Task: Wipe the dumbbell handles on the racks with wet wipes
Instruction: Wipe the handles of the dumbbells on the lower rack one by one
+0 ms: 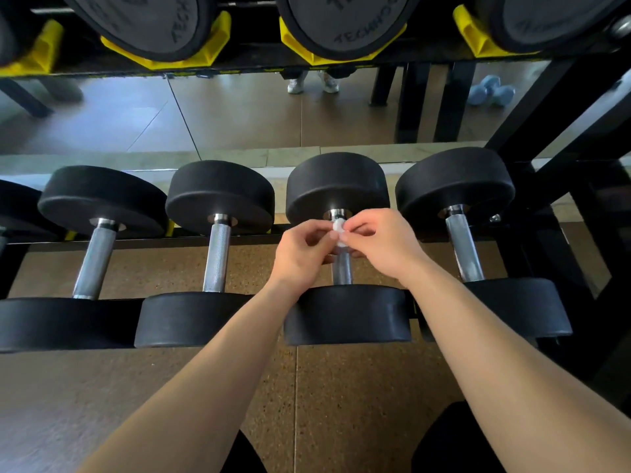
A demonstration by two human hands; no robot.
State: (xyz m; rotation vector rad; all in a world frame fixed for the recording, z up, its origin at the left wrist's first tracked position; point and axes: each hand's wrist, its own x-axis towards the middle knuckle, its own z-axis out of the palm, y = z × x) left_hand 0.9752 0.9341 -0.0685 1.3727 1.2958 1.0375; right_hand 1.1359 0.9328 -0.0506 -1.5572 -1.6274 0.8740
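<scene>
Lower tier of the rack [580,216]: four black round-head dumbbells in full view, side by side, handles running front to back, plus a sliver of a fifth at the left edge. Both hands are on the dumbbell [346,314] second from the rack's right end. Left hand [304,254]: fingers curled in, thumb and fingertips pinching the wet wipe [339,230] from the left. Right hand [379,240]: same, curled, pinching the wipe from the right, fingertips of the two hands nearly meeting. The wipe is a small white bunched piece, mostly covered by the fingers. It sits over the far end of the dumbbell handle [342,271], right at the chrome collar by the rear head. Can't tell if it's actually pressed on the metal. The near half of that handle is bare knurled steel, visible between the wrists. Neighbouring handles are uncovered: one [464,247] toward the right end, two [217,254] [94,261] toward the left. Upper tier: bigger dumbbells [345,22] in yellow cradles [164,58] along its front edge. Behind the rack, a mirror [239,110] shows white shoes [312,81] and light blue dumbbells [491,92] on the floor. Speckled brown floor [341,404] under the rack.
</scene>
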